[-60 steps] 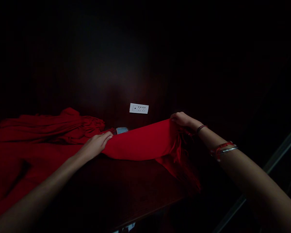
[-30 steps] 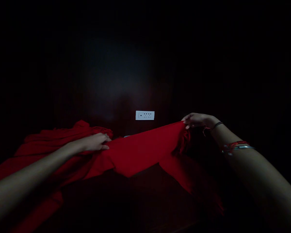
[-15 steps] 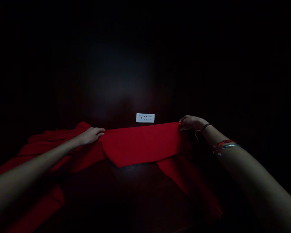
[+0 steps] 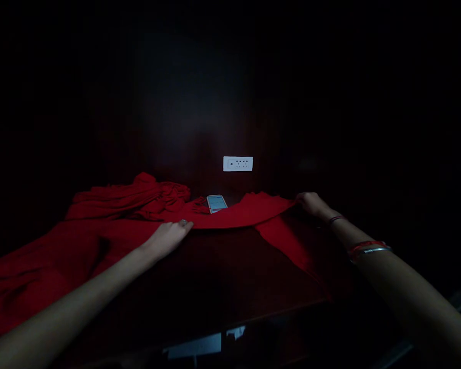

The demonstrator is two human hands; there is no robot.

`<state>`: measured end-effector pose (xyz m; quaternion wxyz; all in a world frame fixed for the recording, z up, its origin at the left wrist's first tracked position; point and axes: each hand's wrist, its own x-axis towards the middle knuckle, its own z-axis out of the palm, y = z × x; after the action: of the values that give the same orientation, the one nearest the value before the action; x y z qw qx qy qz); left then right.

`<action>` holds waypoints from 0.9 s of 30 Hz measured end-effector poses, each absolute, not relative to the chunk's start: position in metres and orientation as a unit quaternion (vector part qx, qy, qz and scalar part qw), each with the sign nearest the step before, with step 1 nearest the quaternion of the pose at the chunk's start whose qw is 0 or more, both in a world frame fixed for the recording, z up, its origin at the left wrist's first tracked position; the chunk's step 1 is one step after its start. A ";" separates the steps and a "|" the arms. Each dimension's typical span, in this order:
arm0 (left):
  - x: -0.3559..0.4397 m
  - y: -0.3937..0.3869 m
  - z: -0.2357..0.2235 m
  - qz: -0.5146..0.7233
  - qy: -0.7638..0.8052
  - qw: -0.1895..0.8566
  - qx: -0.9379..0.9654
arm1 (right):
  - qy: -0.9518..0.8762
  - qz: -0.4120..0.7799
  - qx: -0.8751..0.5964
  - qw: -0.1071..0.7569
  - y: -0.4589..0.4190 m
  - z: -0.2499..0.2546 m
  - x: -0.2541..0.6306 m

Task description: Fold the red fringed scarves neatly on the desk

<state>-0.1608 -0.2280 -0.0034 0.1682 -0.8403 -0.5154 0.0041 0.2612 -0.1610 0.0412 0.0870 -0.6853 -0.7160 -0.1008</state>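
A long red fringed scarf (image 4: 230, 216) stretches between my two hands just above a dark wooden tabletop. My left hand (image 4: 169, 237), with a ring on one finger, is closed on its near edge at the middle. At the right end, my right hand (image 4: 311, 203) pinches a corner; bracelets circle that wrist and forearm. One part of the scarf hangs down toward the table's front right, in shadow. More red cloth lies spread under and beside my left forearm, and a bunched heap of it (image 4: 138, 197) sits at the back left.
A lit phone (image 4: 216, 203) lies behind the scarf, near the wall. A white socket plate (image 4: 238, 164) is fixed to the dark wall. The table's front edge (image 4: 269, 313) runs below, with pale items (image 4: 195, 346) on a lower level. Much of the surroundings is too dark to make out.
The stretched cloth has swung from hanging toward me to lying back toward the wall, and the phone shows again. Both hands have come lower and slightly right in the view.
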 end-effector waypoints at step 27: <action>-0.179 -0.199 -0.064 -0.073 -0.483 0.022 -0.872 | -0.910 0.011 -0.409 0.059 -0.169 -0.029 -0.009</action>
<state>-0.1790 -0.1995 -0.0643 0.0224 -0.8724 -0.4827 -0.0731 -0.0086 -0.1693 -0.0291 0.0595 -0.4094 -0.9104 0.0106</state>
